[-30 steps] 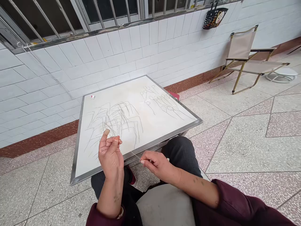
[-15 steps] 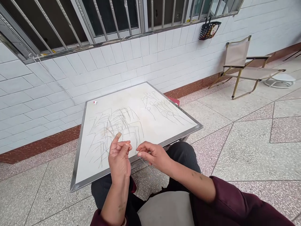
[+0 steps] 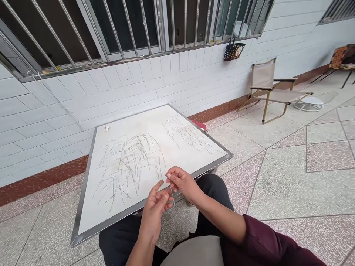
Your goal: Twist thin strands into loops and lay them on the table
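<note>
Over the near edge of the white table [image 3: 144, 114], my right hand [image 3: 184, 186] is closed, with thumb and index finger pinching one end of a thin wire [image 3: 173, 197]. The wire hangs down past the fingertips of my left hand [image 3: 155, 208]. My left hand is palm up, its thumb pressed toward the curled fingers and its index finger stretched out with a tan covering on the tip. What lies in that pinch is too small to tell. Bent thin wires [image 3: 135, 147] lie tangled on the table's left half, and looped-end wires [image 3: 191, 135] lie at right.
A small white and red item [image 3: 107, 128] sits at the table's far left corner. Behind stands a white tiled wall [image 3: 124, 81] with a barred window. A black patterned basket [image 3: 233, 51] hangs from the bars. A folding chair [image 3: 266, 88] stands to the right.
My right hand has risen slightly and the wire now hangs more steeply. My left hand has moved right and down, closer under the right hand. The view has shifted a little to the right.
</note>
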`<state>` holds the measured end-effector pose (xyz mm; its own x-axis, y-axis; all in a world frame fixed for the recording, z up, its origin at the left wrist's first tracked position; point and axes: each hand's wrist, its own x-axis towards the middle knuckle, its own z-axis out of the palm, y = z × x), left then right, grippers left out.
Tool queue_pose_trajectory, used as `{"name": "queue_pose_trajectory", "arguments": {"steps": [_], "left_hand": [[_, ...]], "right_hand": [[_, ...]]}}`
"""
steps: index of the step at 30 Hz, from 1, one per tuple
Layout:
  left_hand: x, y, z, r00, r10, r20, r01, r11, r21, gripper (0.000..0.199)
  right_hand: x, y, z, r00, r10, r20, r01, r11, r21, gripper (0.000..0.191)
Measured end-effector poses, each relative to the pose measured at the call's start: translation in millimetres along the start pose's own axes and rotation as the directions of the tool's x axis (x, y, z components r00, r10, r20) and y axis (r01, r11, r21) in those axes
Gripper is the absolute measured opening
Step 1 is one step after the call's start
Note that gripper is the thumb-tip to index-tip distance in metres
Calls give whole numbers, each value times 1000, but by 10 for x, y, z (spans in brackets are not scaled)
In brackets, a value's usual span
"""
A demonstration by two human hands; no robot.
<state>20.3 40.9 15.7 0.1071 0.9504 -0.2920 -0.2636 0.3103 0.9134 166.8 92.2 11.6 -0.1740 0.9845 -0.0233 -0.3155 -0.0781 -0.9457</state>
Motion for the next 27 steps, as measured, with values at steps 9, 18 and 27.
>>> {"name": "queue_pose_trajectory", "arguments": {"steps": [9, 18, 27], "left_hand": [[73, -207, 6, 1000, 3, -21, -2, 999, 52, 58], [99, -275, 29, 998, -45, 49, 38, 990, 136, 54], [82, -349, -226, 994, -95, 49, 84, 976, 200, 61]], "right_hand": [[115, 151, -78, 1000, 3, -26, -3, 1000, -3, 35], [144, 186, -177, 999, 18, -39, -19, 999, -35, 34], [608, 309, -500, 986, -47, -157, 26, 991, -132, 32]]}}
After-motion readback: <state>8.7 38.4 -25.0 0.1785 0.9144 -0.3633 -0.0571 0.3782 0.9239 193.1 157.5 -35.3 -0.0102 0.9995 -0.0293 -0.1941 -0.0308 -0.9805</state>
